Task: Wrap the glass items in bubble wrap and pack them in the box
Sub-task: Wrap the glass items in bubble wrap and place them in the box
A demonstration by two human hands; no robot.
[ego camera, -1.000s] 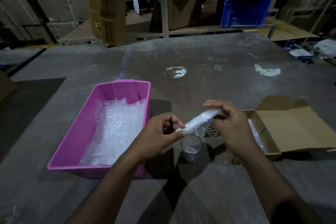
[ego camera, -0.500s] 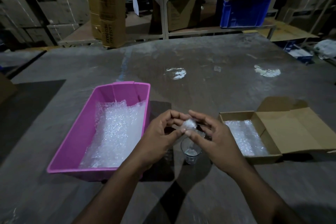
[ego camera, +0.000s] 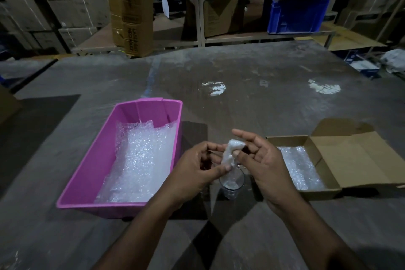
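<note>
Wrapping is underway: both hands, left (ego camera: 197, 169) and right (ego camera: 260, 160), pinch a wrapped bundle (ego camera: 230, 153) above the glass (ego camera: 231, 182) (unwrapped), box (ego camera: 315, 190) next.

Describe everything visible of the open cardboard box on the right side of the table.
The brown corrugated cardboard box sits flat on the grey table, to the right of the person's right hand and apart from it. It is shallow and rectangular, with its lid flap folded open and lying back to the right. A layer of clear bubble wrap covers the inside bottom. Whether that layer hides anything already wrapped cannot be told. Nothing else touches the box.
</note>
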